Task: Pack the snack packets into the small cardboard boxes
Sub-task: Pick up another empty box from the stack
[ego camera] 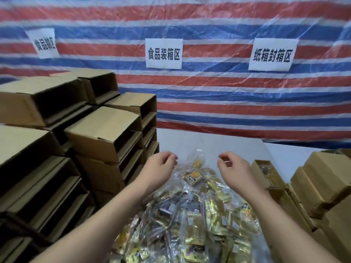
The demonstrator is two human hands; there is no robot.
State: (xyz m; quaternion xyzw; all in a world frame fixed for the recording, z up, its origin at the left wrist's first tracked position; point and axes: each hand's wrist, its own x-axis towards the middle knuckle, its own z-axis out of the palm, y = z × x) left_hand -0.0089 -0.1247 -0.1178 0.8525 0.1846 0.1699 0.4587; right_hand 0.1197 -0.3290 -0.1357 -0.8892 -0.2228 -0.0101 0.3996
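Observation:
A big clear plastic bag (pixel 197 158) full of yellow and gold snack packets (pixel 214 215) lies on the white table in front of me. My left hand (pixel 161 165) and my right hand (pixel 232 167) hover over the far end of the bag, one at each side of its crumpled top. Both have their fingers curled and seem to pinch the thin plastic film, which is hard to make out. Small cardboard boxes (pixel 106 130) lie stacked on their sides at the left, open ends facing right. A small open box (pixel 263 169) sits just right of my right hand.
More cardboard boxes (pixel 322 179) are piled at the right edge. A bare strip of white table (pixel 209 143) lies beyond the bag. Behind it hangs a red, white and blue striped tarp (pixel 218 95) with three white paper signs.

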